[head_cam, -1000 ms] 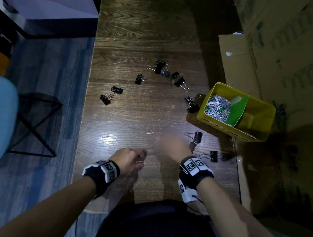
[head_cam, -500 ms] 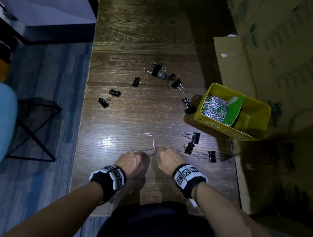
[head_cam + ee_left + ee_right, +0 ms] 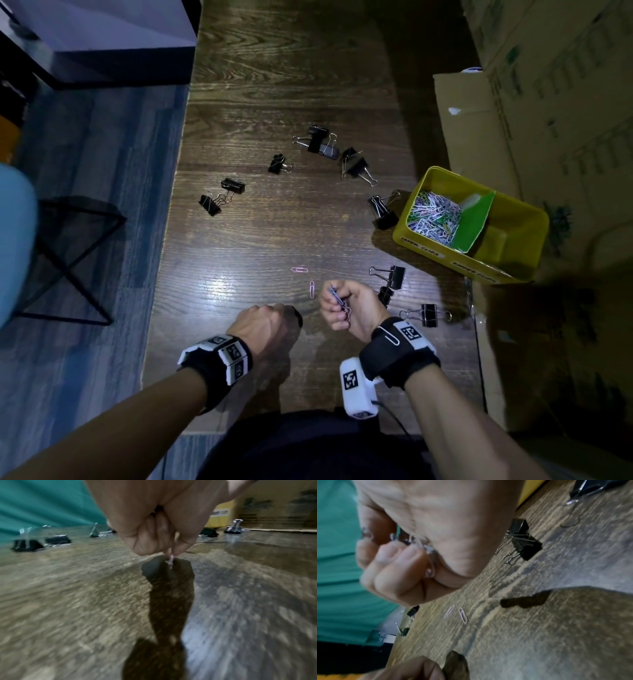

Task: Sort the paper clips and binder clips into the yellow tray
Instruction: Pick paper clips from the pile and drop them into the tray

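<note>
while most paper clips already lie heaped in the left compartment of the yellow tray (image 3: pixel 442 174) at the right of the head view, the compartment past the green divider (image 3: pixel 474 222) looks bare, so by my reading the binder clip half is not yet begun. about ten binder clips (image 3: pixel 318 140) lie scattered across the surface (image 3: pixel 274 68), and two loose pink paper clips (image 3: pixel 299 270) lie at lower centre, just above the hands. the right hand (image 3: pixel 346 305) has its fingers curled round a small bunch of paper clips; the left hand (image 3: pixel 262 323) sits knuckles up, its fingers hidden.

from the left wrist view, the left hand's fingers (image 3: pixel 181 546) pinch one pale paper clip (image 3: pixel 171 559) just above the surface, with the tray's yellow wall at upper right.

seen from the right wrist view, the right hand's fingers (image 3: pixel 392 569) close on several wire clips (image 3: pixel 430 561), while the two pink ones lie apart on the surface at lower centre.
</note>
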A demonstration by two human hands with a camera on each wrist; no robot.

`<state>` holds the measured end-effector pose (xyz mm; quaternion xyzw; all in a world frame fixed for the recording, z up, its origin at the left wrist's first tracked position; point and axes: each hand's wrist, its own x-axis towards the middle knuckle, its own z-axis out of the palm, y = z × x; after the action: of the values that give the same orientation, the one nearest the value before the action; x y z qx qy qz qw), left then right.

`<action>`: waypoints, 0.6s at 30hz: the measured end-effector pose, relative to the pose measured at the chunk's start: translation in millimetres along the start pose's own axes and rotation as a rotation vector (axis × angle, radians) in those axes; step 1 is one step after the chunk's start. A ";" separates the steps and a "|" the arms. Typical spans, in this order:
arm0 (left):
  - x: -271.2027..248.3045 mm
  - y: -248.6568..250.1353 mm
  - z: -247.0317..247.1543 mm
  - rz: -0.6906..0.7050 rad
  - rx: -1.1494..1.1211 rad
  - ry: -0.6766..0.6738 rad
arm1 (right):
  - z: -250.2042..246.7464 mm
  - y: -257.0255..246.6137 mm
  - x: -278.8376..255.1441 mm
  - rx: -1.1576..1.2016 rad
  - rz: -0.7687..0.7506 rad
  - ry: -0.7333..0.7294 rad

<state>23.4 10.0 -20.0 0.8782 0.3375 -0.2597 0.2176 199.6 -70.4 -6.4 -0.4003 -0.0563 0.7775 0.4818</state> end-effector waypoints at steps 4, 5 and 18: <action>11.4 -11.7 -12.1 -0.113 -0.757 -0.007 | -5.6 -7.3 -1.4 0.019 -0.069 0.027; 15.9 -13.7 -15.3 -0.178 -1.087 -0.087 | -6.4 -8.8 -1.2 0.020 -0.084 0.031; 60.6 -8.1 -51.0 -0.206 -1.794 -0.105 | -1.3 -0.1 23.3 -1.179 -0.050 0.713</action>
<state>72.0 73.0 -19.0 0.3312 0.4797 0.0430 0.8114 195.5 -52.1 -20.4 -0.8255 -0.3172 0.4264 0.1903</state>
